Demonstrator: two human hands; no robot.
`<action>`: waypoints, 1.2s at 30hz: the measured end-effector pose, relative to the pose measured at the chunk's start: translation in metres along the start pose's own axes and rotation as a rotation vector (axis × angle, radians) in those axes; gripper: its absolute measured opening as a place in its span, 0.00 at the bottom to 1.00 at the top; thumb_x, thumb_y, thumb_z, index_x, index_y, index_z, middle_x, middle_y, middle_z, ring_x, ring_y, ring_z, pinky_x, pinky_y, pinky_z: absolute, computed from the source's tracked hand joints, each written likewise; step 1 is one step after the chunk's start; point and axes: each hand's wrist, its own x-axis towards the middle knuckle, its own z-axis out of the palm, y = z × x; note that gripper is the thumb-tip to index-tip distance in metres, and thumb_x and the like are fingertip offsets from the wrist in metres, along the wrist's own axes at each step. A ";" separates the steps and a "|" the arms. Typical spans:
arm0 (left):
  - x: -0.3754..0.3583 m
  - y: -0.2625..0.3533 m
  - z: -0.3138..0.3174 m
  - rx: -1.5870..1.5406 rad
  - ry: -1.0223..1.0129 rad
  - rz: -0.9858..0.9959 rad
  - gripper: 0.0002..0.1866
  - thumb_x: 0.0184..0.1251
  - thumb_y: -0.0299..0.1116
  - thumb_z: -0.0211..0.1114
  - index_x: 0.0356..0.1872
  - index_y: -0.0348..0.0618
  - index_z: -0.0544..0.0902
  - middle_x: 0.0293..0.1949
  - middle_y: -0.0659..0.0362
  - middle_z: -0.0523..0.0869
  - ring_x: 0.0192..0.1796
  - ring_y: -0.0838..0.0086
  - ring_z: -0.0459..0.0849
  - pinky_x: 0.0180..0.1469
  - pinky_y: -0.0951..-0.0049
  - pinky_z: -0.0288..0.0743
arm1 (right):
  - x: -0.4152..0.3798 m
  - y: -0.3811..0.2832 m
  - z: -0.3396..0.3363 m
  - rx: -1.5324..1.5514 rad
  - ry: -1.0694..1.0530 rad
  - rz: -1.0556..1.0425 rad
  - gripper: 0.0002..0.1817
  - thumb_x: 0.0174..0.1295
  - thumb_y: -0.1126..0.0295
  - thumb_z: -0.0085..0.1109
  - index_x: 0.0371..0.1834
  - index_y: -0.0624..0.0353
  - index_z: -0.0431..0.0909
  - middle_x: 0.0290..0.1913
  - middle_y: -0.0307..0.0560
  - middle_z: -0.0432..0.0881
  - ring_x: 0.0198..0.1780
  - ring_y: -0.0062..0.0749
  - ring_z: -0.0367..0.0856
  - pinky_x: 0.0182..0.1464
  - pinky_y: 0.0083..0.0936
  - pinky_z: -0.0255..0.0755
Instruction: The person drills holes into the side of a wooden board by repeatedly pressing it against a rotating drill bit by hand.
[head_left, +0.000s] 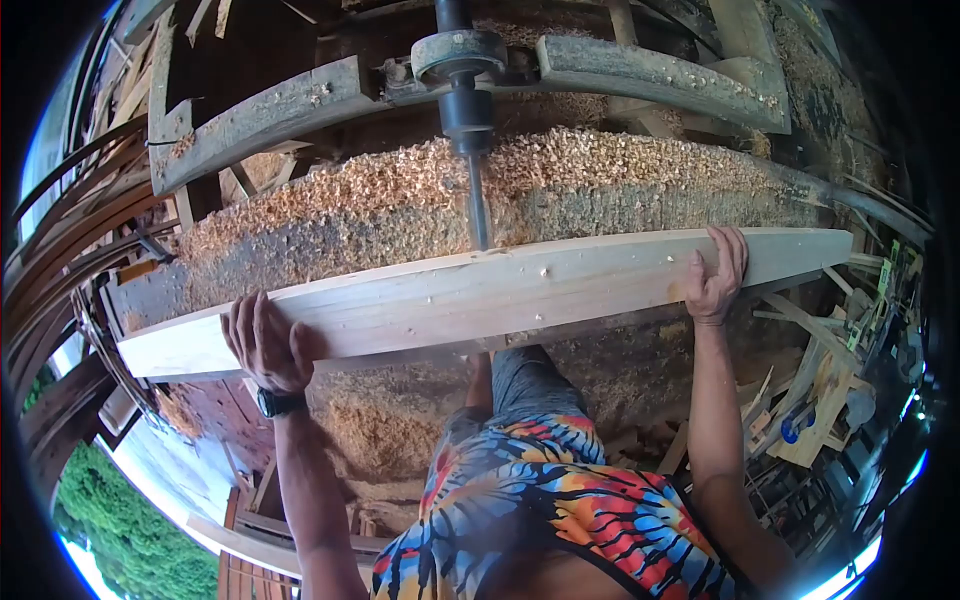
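Pale wooden plank [480, 298] lies crosswise, gripped by left hand [266, 342] and right hand [716, 278], drill bit [477, 212] at its far edge, roughly midway between.

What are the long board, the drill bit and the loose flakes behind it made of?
Board: wood, pale and apparently unfinished, showing faint grain.
Drill bit: probably steel, from its grey, metallic look.
Flakes: likely wood shavings, being tan, thin and curled.
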 end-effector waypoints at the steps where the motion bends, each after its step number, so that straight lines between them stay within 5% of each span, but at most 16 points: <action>1: 0.002 -0.001 0.000 0.000 -0.003 0.000 0.32 0.72 0.48 0.64 0.70 0.35 0.79 0.66 0.42 0.83 0.72 0.45 0.78 0.81 0.39 0.55 | 0.002 -0.001 0.000 -0.003 -0.006 0.002 0.27 0.67 0.53 0.62 0.59 0.66 0.82 0.59 0.59 0.81 0.67 0.61 0.75 0.73 0.55 0.65; 36: 0.009 -0.003 -0.001 0.005 -0.062 -0.013 0.34 0.73 0.50 0.61 0.70 0.31 0.79 0.67 0.39 0.83 0.74 0.41 0.76 0.81 0.39 0.57 | 0.008 -0.005 0.001 -0.047 -0.092 -0.002 0.27 0.67 0.54 0.60 0.59 0.66 0.80 0.58 0.61 0.79 0.65 0.63 0.75 0.71 0.56 0.65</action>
